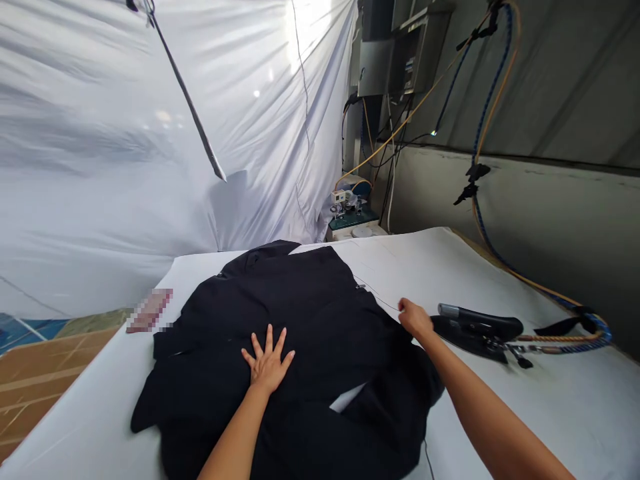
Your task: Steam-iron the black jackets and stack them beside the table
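Note:
A black garment (310,320) lies spread over the white-covered table (550,413). My left hand (269,363) rests flat on its middle with the fingers spread. At the garment's right edge, my right hand (415,318) is closed, fingers curled together, beside a thin dark thread (383,301) that runs up and left to a small metal piece on the garment. Whether the fingers pinch the thread is too small to tell. Just right of that hand lies a steam iron (475,330) with a black handle.
Blue and orange hoses (565,300) run from the iron up the right wall. A blurred reddish object (150,311) lies at the table's left edge, above a cardboard box (50,373). Behind the table stands a machine (353,213); a strap (190,100) hangs before white sheeting.

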### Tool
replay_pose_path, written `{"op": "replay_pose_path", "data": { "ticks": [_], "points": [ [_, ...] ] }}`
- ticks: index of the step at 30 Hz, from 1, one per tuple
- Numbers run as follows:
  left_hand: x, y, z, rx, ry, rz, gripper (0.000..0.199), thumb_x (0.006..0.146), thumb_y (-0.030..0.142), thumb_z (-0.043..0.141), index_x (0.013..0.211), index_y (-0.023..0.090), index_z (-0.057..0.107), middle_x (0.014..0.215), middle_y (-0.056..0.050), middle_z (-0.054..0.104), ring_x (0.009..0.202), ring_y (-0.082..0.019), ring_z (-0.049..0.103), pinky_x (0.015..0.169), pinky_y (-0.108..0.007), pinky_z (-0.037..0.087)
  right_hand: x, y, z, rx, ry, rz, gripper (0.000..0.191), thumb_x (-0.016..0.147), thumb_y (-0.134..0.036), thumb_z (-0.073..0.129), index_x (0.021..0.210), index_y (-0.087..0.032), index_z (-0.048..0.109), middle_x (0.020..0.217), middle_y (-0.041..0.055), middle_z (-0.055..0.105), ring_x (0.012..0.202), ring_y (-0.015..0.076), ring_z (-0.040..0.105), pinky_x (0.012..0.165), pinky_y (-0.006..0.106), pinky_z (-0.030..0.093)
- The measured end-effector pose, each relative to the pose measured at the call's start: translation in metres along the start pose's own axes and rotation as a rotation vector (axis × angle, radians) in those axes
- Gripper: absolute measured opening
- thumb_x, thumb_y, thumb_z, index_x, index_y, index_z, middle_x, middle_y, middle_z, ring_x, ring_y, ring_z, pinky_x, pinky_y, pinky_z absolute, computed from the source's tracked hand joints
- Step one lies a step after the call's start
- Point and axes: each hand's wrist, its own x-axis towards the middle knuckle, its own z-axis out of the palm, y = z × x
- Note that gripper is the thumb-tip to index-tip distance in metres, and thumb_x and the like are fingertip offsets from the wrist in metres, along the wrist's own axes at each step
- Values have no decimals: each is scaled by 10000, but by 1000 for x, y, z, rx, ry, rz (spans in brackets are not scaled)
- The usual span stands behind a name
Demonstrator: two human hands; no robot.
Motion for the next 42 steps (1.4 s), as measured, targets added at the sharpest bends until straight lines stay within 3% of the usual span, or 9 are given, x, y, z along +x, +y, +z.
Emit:
{"op": "replay_pose_path", "data": {
  "ticks": [3, 8, 13, 18, 24, 27, 32, 38, 42],
  "points": [
    [-2, 1, 1, -4, 7, -4, 576, 816, 570, 346, 1353, 442, 181, 1502, 23, -5, 1312, -431, -68, 955, -692, 41, -1, 7, -14, -44, 70, 93, 318, 763, -154, 403, 1012, -207, 594, 1034, 117, 601, 904, 229, 582, 698, 323, 443],
    [-5, 0, 3, -6, 91, -74, 536, 843, 533, 320, 1350, 453, 166, 1499, 36, -55, 1308, -430, -102, 937, -709, 18, 2, -59, -7, -88, 334, -445, 460, 856, -404, 325, 1262, -236, 462, 1328, 81, 434, 1230, 253, 340, 986, 391, 296],
    [-4, -12, -6, -52, -8, -157, 557, 819, 585, 326, 1346, 459, 197, 1502, 27, -18, 1305, -451, -61, 926, -721, 28, 6, -104, 54, -286, -15, -381, 683, 791, -604, 311, 1403, -313, 225, 1492, -2, 114, 1322, 388, 25, 998, 609, 107],
    [-10, -32, -15, -109, -80, -97, 534, 831, 538, 335, 1348, 434, 249, 1496, 51, 75, 1320, -425, 13, 954, -701, 73, 18, -96, 76, -361, -47, -299, 657, 781, -565, 339, 1384, -311, 278, 1486, 22, 138, 1313, 413, 52, 954, 672, 82],
    [18, -53, -42, -157, 199, -26, 459, 901, 238, 198, 1192, 245, 554, 1183, -62, 549, 1173, -193, 424, 1094, -393, 183, 38, -123, 36, -239, 89, -363, 520, 848, -501, 238, 1200, -245, 522, 1319, 114, 422, 1247, 351, 284, 933, 624, 226],
    [49, -58, -51, -138, 213, 21, 411, 893, 284, 279, 1232, 287, 512, 1312, -23, 458, 1284, -232, 279, 1099, -454, 129, 56, -149, 22, -233, 217, -503, 484, 872, -457, 221, 1292, -323, 422, 1396, 45, 336, 1289, 302, 219, 985, 561, 214],
    [81, -59, -35, -164, 14, -177, 521, 826, 569, 311, 1333, 461, 264, 1490, 69, 102, 1306, -446, -73, 899, -752, 13, 95, -165, 36, -300, 41, -406, 579, 821, -612, 211, 1372, -435, 214, 1492, -45, 96, 1322, 386, 24, 990, 622, 103],
    [95, -59, -22, -148, -24, -280, 624, 782, 664, 270, 1358, 453, 160, 1500, 60, 10, 1285, -472, -117, 892, -747, -26, 133, -163, 42, -252, -74, -264, 638, 796, -655, 167, 1390, -439, 83, 1495, -88, -7, 1311, 411, 44, 945, 666, 155],
    [89, -51, -30, -115, 10, -275, 590, 817, 598, 294, 1368, 425, 169, 1501, 10, 47, 1308, -441, -73, 901, -743, 20, 112, -167, 31, -297, 23, -268, 586, 831, -547, 260, 1387, -363, 243, 1486, -17, 138, 1310, 389, 90, 969, 637, 151]
  ]
}}
